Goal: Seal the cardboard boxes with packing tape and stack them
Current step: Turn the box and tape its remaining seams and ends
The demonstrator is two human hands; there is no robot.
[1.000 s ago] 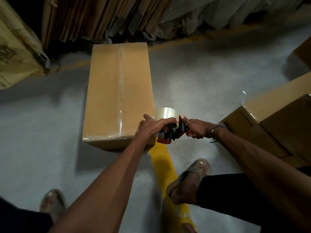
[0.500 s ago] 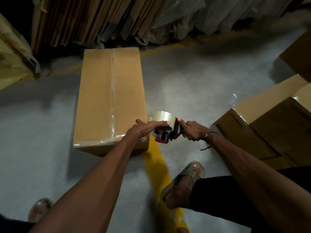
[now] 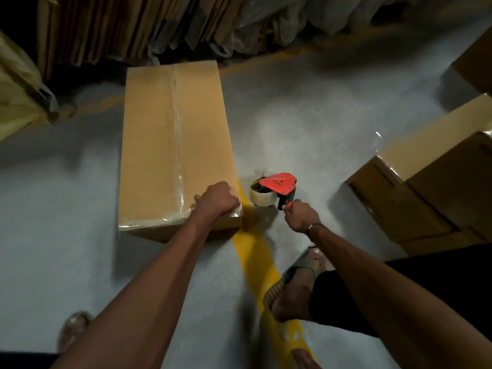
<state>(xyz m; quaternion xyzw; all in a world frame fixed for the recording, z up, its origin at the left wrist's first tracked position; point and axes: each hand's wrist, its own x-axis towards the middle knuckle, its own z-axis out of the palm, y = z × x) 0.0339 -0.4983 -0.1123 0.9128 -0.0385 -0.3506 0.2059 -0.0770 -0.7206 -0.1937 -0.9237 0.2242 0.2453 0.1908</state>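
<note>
Stacked boxes (image 3: 436,182) right (apparently taped), flattened cardboard (image 3: 127,27) behind, yellow line (image 3: 255,259) between.

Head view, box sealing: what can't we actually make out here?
- Left hand: fingers lie past the knuckles on the box corner, so whether they press or grip is unclear.
- Tape dispenser: handle hidden inside the right hand.
- Box's far end and underside: out of sight.
- Stacked boxes: cut off by the right edge.

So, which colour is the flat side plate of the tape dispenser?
Bright orange-red, on the tape dispenser beside the box; the head view shows it clearly.
</note>
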